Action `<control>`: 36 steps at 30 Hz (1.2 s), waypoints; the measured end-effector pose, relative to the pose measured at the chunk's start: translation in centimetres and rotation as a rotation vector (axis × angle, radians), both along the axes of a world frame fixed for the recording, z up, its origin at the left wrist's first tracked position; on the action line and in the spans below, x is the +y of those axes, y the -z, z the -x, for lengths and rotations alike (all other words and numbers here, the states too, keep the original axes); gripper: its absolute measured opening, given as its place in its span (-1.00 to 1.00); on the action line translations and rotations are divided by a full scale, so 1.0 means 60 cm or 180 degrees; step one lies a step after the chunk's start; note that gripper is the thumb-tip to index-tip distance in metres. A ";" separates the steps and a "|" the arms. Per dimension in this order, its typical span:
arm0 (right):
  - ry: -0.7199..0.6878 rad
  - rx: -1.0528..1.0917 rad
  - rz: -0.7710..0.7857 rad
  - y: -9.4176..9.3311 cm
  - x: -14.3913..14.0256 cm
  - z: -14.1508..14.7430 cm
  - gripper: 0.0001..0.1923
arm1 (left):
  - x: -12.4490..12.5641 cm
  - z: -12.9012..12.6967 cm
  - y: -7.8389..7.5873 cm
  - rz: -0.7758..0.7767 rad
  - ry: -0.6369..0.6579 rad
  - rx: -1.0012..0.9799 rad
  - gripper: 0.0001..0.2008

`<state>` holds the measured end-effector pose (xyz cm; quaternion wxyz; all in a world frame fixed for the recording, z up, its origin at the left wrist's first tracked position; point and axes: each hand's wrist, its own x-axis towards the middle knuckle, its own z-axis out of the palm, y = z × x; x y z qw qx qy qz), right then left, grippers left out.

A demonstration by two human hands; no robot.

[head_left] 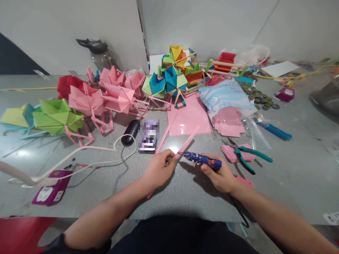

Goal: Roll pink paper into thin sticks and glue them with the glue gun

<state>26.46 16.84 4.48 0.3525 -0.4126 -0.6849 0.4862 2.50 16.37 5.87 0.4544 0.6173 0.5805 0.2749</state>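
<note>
Pinched in my left hand are pink paper strips; one strip points up and right, another leans up beside the phone. My right hand is wrapped round a dark blue glue gun spotted with pale dried bits. Its metal nozzle meets the strip just by my left fingertips. Beyond my hands lies a sheet of pink paper. To the right, pliers with green handles rest on a stack of small pink paper pieces.
Folded paper models in pink, green and mixed colours line the back. A phone, a black oblong case and a white cable lie left of centre. A plastic bag and a blue cutter are right.
</note>
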 end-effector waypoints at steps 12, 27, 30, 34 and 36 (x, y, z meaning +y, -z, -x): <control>0.0117 -0.0011 0.0073 0.019 0.001 -0.011 -0.52 | 0.000 0.001 0.004 0.0001 0.0015 -0.0044 -0.71; 0.0343 0.0006 0.0023 0.023 0.005 -0.015 -0.51 | 0.000 0.002 0.000 -0.0008 -0.0033 0.0047 -0.73; 0.0336 0.0013 -0.0019 0.022 0.006 -0.016 -0.50 | 0.000 0.003 0.000 -0.0004 -0.0022 0.0038 -0.74; 0.0358 0.0006 -0.0037 0.023 0.006 -0.017 -0.50 | 0.000 0.003 0.001 0.0014 -0.0008 0.0039 -0.74; 0.0401 -0.0005 -0.0032 0.024 0.007 -0.017 -0.50 | 0.000 0.003 0.001 0.0018 -0.0010 0.0047 -0.74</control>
